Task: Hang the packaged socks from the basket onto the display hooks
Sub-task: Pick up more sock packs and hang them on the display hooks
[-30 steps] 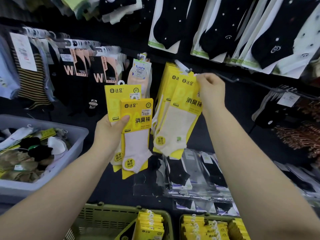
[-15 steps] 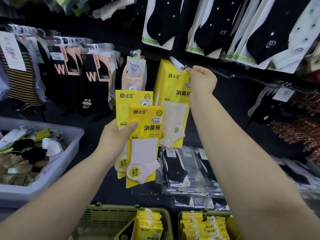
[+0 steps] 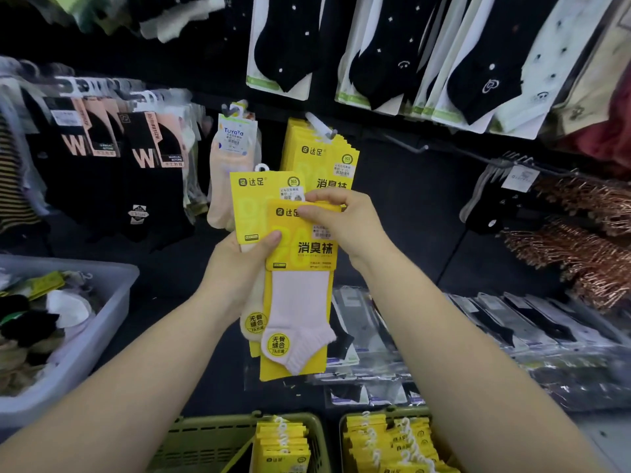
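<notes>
Sock pack [image 3: 297,298] vertical, header up — right hand [image 3: 345,227] pinching top, left hand [image 3: 235,268] gripping edge.

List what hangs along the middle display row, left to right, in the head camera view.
Black W-label socks → peach TuyaYa sock pack → hung yellow sock packs → bare hook → black socks on pale hangers → coppery fringed goods.

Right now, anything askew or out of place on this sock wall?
No damage visible. The clear-bagged dark socks, lower right, lie in a loose overlapping heap instead of hanging; the grey tub, left, holds jumbled loose socks.
</notes>
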The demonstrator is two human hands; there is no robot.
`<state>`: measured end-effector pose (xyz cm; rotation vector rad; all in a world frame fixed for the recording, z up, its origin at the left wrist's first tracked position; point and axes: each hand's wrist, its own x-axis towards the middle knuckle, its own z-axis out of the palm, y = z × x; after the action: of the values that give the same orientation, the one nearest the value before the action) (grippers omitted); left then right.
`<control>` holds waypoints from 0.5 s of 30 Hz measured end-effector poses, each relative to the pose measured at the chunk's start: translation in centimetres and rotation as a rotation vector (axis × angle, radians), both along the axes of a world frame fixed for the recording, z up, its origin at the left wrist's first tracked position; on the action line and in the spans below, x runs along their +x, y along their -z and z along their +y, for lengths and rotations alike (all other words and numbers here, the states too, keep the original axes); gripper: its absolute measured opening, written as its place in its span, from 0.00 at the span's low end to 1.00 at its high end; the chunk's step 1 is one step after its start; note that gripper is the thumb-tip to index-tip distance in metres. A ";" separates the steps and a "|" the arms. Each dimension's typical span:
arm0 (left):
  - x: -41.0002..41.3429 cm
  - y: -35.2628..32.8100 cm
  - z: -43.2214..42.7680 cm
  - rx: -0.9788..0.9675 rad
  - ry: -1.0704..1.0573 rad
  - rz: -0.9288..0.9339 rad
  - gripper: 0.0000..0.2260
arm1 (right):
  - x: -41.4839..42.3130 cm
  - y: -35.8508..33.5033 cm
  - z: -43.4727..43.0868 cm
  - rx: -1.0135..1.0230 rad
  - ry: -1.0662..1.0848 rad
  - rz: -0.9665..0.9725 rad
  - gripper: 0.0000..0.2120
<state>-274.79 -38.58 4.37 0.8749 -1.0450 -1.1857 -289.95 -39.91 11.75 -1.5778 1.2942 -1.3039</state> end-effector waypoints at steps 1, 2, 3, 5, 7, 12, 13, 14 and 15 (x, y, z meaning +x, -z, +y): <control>-0.2 -0.3 -0.2 0.005 0.019 -0.003 0.10 | -0.4 -0.2 -0.1 0.017 -0.003 -0.051 0.07; -0.3 -0.7 -0.4 0.013 0.032 -0.002 0.11 | -0.8 -0.6 -0.3 0.026 0.007 -0.084 0.06; -0.3 -1.0 -0.6 0.019 0.034 -0.002 0.11 | -1.1 -0.9 -0.5 0.032 0.023 -0.110 0.05; -0.1 -1.4 -1.0 -0.006 0.016 -0.023 0.08 | -1.8 -1.7 -1.1 0.046 0.062 -0.200 0.03; 0.2 -1.7 -1.1 -0.055 -0.030 -0.074 0.08 | -2.3 -2.5 -2.1 0.039 0.125 -0.298 0.02; 1.5 -1.3 -1.2 -0.067 -0.165 -0.210 0.08 | -1.9 -4.6 -4.7 -0.055 0.240 -0.287 0.05; 1.8 -1.1 -1.1 -0.060 -0.190 -0.218 0.08 | -1.6 -4.9 -5.1 -0.068 0.254 -0.269 0.05; 2.1 -1.0 -1.0 -0.059 -0.208 -0.227 0.08 | -1.2 -5.1 -5.4 -0.082 0.261 -0.240 0.04; 2.5 -0.8 -0.9 -0.064 -0.217 -0.249 0.08 | -0.9 -5.3 -5.6 -0.094 0.257 -0.206 0.04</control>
<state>-272.33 -39.48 5.13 1.0762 -1.1489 -0.8722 -290.84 -45.48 17.05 -1.3283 1.3529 -1.6617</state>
